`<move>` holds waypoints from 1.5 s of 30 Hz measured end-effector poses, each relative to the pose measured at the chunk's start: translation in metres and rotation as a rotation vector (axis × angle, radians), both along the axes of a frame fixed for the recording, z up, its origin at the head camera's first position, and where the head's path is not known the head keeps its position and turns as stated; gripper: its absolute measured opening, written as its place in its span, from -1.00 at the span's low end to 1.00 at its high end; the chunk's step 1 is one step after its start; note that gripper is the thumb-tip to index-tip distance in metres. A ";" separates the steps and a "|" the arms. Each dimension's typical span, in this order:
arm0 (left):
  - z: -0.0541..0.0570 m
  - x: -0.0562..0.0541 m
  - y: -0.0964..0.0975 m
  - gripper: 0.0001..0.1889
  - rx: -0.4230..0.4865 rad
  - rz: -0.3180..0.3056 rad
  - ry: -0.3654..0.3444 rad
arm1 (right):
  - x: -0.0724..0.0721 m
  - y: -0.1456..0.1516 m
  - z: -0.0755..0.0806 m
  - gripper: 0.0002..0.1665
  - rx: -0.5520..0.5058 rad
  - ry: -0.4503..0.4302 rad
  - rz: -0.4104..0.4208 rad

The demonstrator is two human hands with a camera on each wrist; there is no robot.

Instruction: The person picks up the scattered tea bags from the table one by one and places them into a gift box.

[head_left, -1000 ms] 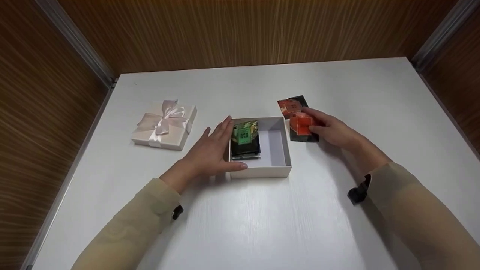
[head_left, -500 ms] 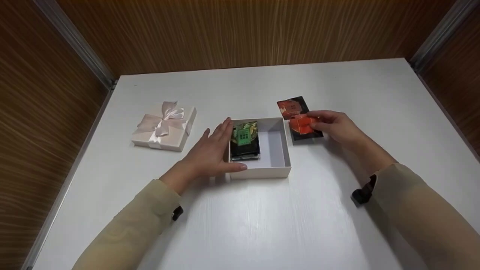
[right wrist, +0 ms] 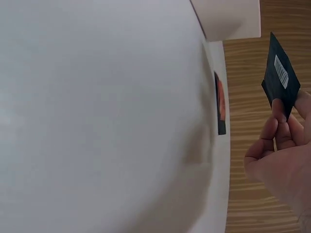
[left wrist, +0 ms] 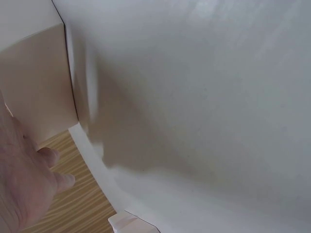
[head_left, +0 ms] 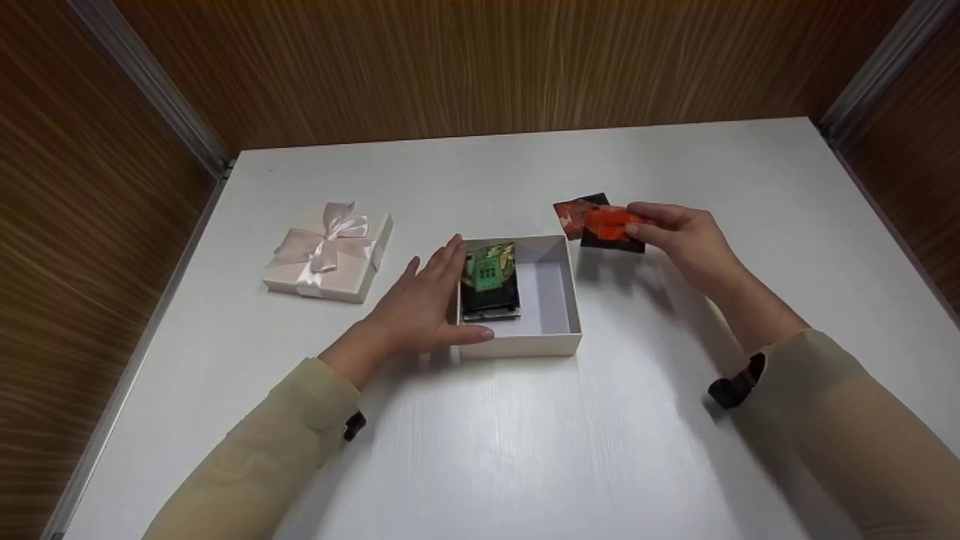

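In the head view, my left hand (head_left: 420, 311) lies along the left side of an uncovered white box (head_left: 520, 345), fingers straight, thumb over its front edge. Green-and-black sachets (head_left: 489, 279) are stacked in the box's left part. My right hand (head_left: 694, 240) pinches a red-and-black sachet (head_left: 611, 225) by its right edge, raised above the table to the right of the box. Its dark back with a white barcode label (right wrist: 282, 73) faces the right wrist view; a dark corner behind it may be a second sachet. Another red-and-black sachet (head_left: 571, 215) lies behind, partly covered.
A pale pink lid (head_left: 352, 279) with a satin ribbon bow (head_left: 330, 238) sits at the left on the white table (head_left: 480, 450). Wood-grain panels (head_left: 480, 67) stand behind the table and at both sides.
My right hand has lifted the red-and-black sachet off the table, slightly back and to the right. The left hand and the box have stayed in place.
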State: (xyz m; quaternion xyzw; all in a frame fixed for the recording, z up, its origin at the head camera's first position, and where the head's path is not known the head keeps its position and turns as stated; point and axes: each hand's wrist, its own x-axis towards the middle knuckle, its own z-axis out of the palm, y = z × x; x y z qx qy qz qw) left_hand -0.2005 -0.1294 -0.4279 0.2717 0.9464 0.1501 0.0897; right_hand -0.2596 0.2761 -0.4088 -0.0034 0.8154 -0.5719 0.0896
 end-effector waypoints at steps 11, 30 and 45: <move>0.000 0.000 0.000 0.44 0.007 0.001 0.002 | 0.014 -0.033 0.016 -0.42 -0.056 0.163 0.084; 0.000 0.001 -0.002 0.43 0.014 -0.001 0.006 | 0.026 -0.099 0.017 -0.47 0.151 0.239 0.255; 0.002 0.001 -0.002 0.42 0.007 -0.005 0.006 | 0.027 -0.127 0.012 -0.48 0.171 0.314 0.352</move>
